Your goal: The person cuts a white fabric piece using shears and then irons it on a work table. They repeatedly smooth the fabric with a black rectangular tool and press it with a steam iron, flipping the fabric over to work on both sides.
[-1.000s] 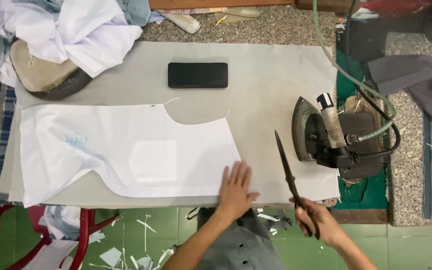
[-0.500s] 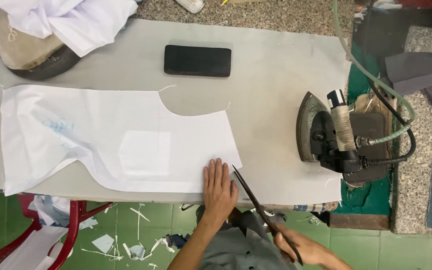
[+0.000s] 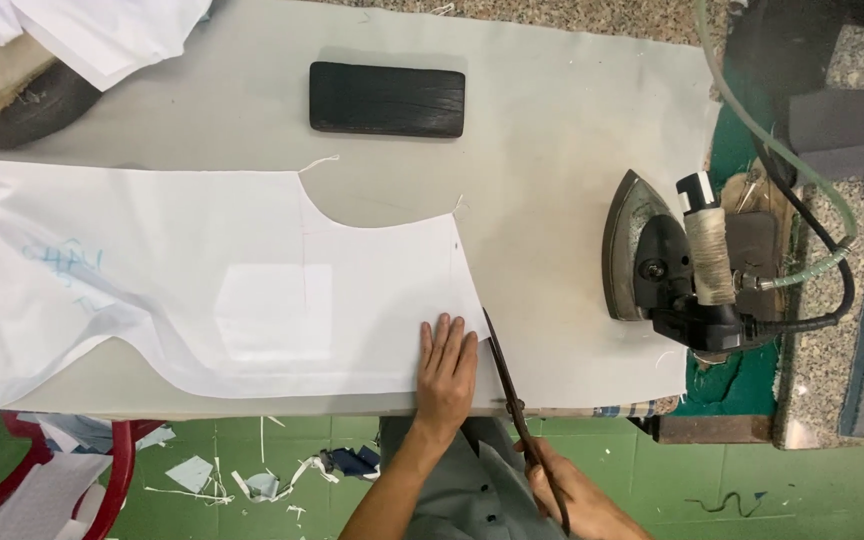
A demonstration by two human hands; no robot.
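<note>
A white cut fabric piece lies flat on the grey padded table. My left hand presses flat on its lower right corner, fingers apart. My right hand grips the handles of long dark scissors, below the table's front edge. The blades point up along the fabric's right edge, just right of my left hand.
A black block lies at the table's far middle. A heavy iron with hose and cable rests on its stand at the right. White cloth is piled at the back left. Fabric scraps litter the green floor.
The scissors swung from upright at the right down to the fabric's right edge beside my left hand. The view moved closer to the table.
</note>
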